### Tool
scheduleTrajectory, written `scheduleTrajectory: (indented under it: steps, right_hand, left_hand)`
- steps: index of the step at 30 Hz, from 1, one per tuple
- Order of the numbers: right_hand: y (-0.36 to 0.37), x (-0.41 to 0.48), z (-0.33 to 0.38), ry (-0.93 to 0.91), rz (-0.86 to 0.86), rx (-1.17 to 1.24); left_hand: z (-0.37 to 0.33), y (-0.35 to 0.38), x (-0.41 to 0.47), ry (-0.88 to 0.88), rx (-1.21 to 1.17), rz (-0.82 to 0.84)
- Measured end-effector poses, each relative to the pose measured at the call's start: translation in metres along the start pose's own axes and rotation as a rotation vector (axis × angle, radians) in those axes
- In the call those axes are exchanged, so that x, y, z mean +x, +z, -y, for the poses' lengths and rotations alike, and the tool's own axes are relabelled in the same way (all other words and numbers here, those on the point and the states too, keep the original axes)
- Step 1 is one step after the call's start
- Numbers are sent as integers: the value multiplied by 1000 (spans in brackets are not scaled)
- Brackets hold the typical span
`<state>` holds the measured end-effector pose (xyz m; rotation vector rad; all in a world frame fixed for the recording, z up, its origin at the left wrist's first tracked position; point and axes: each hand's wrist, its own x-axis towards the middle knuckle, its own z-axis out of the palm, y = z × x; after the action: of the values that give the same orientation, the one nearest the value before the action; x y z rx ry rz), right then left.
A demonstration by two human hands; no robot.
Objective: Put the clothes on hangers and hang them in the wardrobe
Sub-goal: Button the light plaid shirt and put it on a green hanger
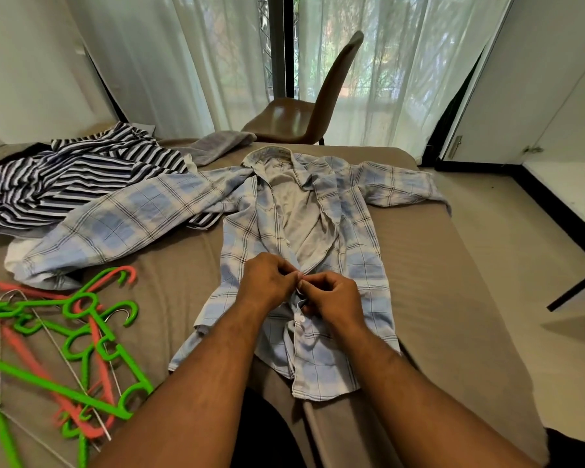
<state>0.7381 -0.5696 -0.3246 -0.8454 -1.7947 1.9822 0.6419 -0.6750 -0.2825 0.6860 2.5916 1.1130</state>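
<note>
A light blue plaid shirt [358, 238] lies spread face up on the brown bed [429, 282], collar toward the window, its upper front open. My left hand [267, 282] and my right hand [335, 298] meet at the button placket around mid-shirt, fingers pinched on the two front edges at a button. A white button shows just below the hands. A pile of green, coral and wire hangers [65, 352] lies on the bed at the lower left. A navy-and-white striped garment [75, 177] is heaped at the left.
A grey cloth [217, 145] lies near the bed's far edge. A brown chair [304, 109] stands before the sheer curtains [183, 62]. White wardrobe doors [534, 96] are at the right, with pale floor between them and the bed.
</note>
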Motion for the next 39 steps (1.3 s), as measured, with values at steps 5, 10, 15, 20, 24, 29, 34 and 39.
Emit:
scheduleTrajectory:
  steps: [5,10,15,20,24,29,34,39]
  right_hand:
    - [-2,-4,4,-11,2,33]
    - [-3,-4,4,2,-9,32]
    - [-1,0,9,81,-56,49]
    - [-5,7,21,259,-9,195]
    - [-9,6,17,220,54,195]
    - [-2,1,17,143,14,53]
    - [-2,-19,20,185,108,-189]
    - [-4,-31,15,227,197,-369]
  left_hand:
    - [-4,0,-4,60,49,-29]
    - [-4,3,-3,99,112,-35]
    - [-5,6,-4,180,102,-16]
    - [-4,7,-1,74,-65,-9]
    - [-2,8,-4,-14,-197,37]
    - [-2,0,-7,-56,-161,116]
    - [4,-17,-16,-215,-110,400]
    - [4,-29,-23,-234,45,620]
